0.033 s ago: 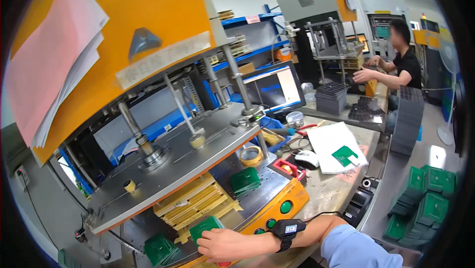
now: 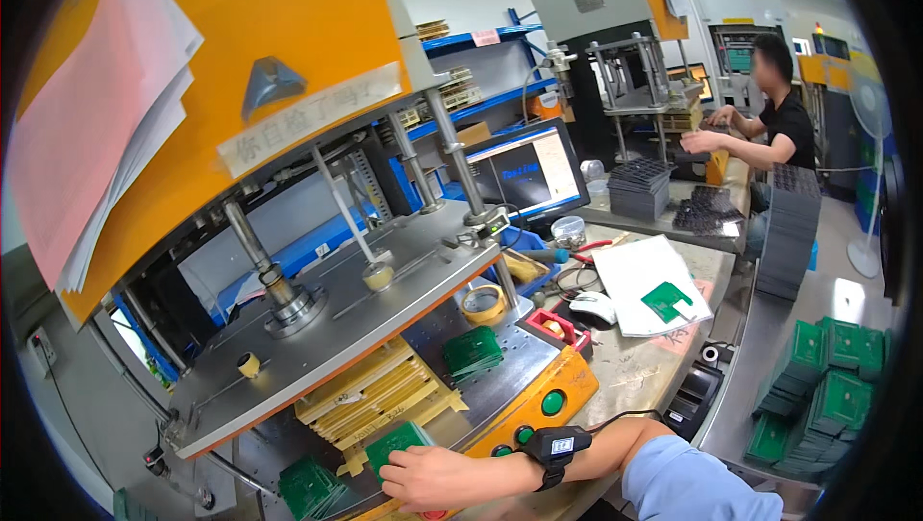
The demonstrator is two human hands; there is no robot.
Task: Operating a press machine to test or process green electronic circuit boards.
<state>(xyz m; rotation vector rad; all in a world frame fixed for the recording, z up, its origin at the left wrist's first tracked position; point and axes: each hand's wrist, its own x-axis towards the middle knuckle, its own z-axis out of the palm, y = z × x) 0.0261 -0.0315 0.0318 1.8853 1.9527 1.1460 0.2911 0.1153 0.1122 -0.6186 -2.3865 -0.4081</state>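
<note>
Press head of orange metal [image 2: 298, 26] overhangs a flat grey metal plate [image 2: 322, 338] in my remote view. Near the front edge of the grey metal bed [image 2: 515, 336], by a ribbed yellow fixture [image 2: 380, 388], my right hand [image 2: 437, 479] curls over a green rectangular board [image 2: 392, 441]; whether the bent fingers [image 2: 396, 474] grip it, I cannot tell. My left hand is out of view. A dropped wrist [image 2: 524, 472], I judge, could press a round green button [image 2: 524, 434].

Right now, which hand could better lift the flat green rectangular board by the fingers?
Probably the right hand: it reaches the green board, while the left hand is out of view.
</note>
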